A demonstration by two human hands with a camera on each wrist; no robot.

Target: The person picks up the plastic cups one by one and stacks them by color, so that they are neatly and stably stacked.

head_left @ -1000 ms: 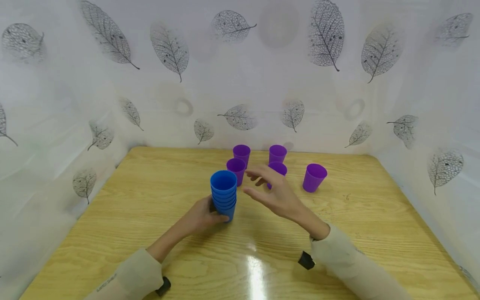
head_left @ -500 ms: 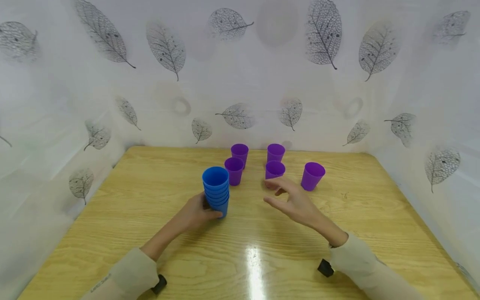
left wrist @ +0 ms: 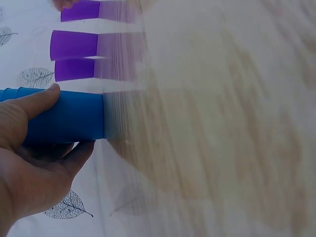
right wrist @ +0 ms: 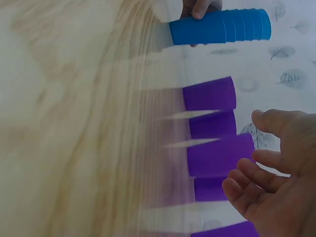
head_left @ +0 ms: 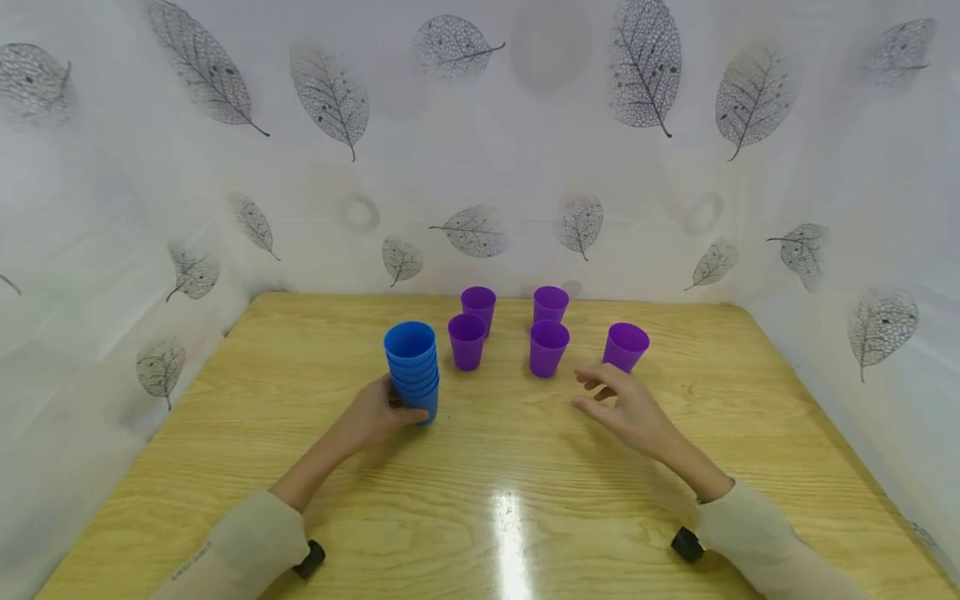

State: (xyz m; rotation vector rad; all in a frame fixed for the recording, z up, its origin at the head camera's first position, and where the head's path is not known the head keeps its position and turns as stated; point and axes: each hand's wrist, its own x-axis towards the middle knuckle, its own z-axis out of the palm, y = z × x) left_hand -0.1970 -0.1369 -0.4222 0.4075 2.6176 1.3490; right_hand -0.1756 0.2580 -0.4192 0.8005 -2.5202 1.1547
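Observation:
A stack of several nested blue cups [head_left: 414,367] stands upright left of the middle of the table, mouths up. My left hand [head_left: 378,414] grips its lower part, thumb across the near side; in the left wrist view the blue stack [left wrist: 74,114] meets the tabletop at its base. My right hand [head_left: 628,410] hovers over the table with loosely bent fingers and holds nothing. It is nearest to a purple cup [head_left: 626,346] at the right, whose lower part it hides in the head view. In the right wrist view the palm [right wrist: 296,197] faces the purple cups.
Several purple cups stand upright apart from the stack: a front left one [head_left: 467,343], a back left one [head_left: 480,305], a front middle one [head_left: 548,350] and a back middle one [head_left: 551,303]. A leaf-patterned cloth [head_left: 480,150] hangs behind the wooden table [head_left: 450,517].
My left hand has moved left with the blue stack. My right hand has drawn away to the right, from near the stack to before the rightmost purple cup. The purple cups stay put.

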